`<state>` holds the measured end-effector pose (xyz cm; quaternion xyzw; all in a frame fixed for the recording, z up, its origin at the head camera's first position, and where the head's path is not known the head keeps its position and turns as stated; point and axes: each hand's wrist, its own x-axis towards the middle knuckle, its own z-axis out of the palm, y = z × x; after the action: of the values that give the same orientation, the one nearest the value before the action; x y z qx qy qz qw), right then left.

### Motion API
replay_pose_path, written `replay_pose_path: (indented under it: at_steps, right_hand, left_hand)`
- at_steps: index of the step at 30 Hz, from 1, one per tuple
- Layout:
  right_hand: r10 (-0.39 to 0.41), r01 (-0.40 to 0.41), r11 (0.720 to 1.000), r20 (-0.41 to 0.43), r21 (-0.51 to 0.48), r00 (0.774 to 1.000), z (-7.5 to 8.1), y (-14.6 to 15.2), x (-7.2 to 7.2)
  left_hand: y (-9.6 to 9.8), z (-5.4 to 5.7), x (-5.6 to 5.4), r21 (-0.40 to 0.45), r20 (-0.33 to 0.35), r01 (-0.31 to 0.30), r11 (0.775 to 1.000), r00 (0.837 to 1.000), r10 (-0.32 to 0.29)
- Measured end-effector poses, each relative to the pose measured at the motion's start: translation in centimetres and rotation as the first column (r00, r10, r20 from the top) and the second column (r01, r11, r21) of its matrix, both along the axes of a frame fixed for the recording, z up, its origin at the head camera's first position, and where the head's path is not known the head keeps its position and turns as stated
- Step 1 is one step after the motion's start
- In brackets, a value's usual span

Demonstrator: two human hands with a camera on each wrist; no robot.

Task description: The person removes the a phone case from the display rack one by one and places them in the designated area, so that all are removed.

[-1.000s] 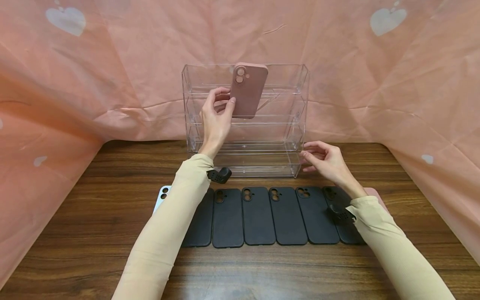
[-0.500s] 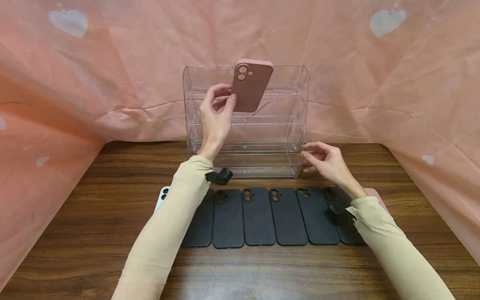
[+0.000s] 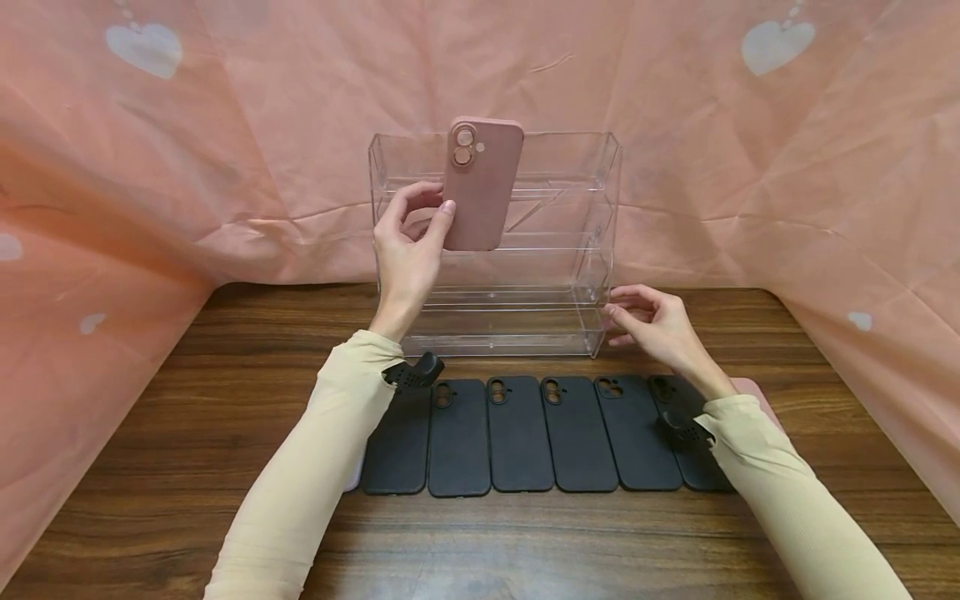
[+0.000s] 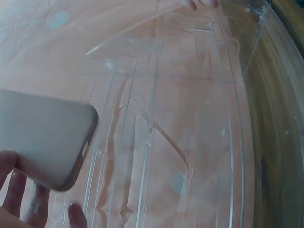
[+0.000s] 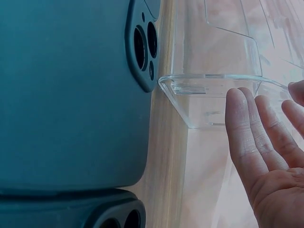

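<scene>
In the head view my left hand (image 3: 408,258) pinches a dusty-pink phone case (image 3: 483,187) by its left edge, thumb on the back. The case is raised upright in front of the upper tiers of a clear acrylic tiered rack (image 3: 491,345), camera holes at its top left. From the left wrist, the lower end of the phone case (image 4: 45,135) shows beside the rack's clear ledges. My right hand (image 3: 660,329) is at the rack's lower right side, fingertips right by the panel. In the right wrist view the right hand's fingers (image 5: 244,135) extend loosely, holding nothing.
Several black phone cases (image 3: 519,450) lie in a row on the wooden table (image 3: 585,542), before the rack. A pink case (image 3: 757,398) at the row's right end and a pale one (image 3: 354,477) at its left are partly hidden by the sleeves. Pink cloth (image 3: 675,125) hangs behind.
The left hand and the pink case rose slightly and went right, then shifted left and a little lower. The right hand stays at the rack's side.
</scene>
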<state>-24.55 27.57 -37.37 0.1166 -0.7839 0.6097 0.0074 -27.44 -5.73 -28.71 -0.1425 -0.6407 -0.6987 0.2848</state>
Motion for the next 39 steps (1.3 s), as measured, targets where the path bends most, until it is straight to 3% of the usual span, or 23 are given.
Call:
replay_pose_path:
  at_steps: [9,16,22,39]
  right_hand:
    - [-0.008,0.008,1.000,-0.017,0.028,1.000,0.0,0.0,0.0]
    - [0.000,0.000,1.000,-0.023,0.005,1.000,-0.1,0.2,0.0]
    - [0.008,-0.009,1.000,-0.028,-0.024,1.000,-0.1,0.4,0.2]
    - [0.009,-0.010,1.000,-0.027,-0.024,1.000,-0.1,0.5,0.2]
  left_hand:
    - [-2.2,-1.5,1.7,-0.032,0.051,-0.020,0.999,0.998,0.022]
    - [-3.8,-3.0,3.1,0.054,0.152,0.005,0.999,0.988,-0.013]
    - [-4.9,-3.8,3.9,0.099,0.237,-0.032,0.995,0.971,0.008]
    - [-8.1,-6.0,6.1,0.114,0.312,-0.073,0.991,0.949,0.034]
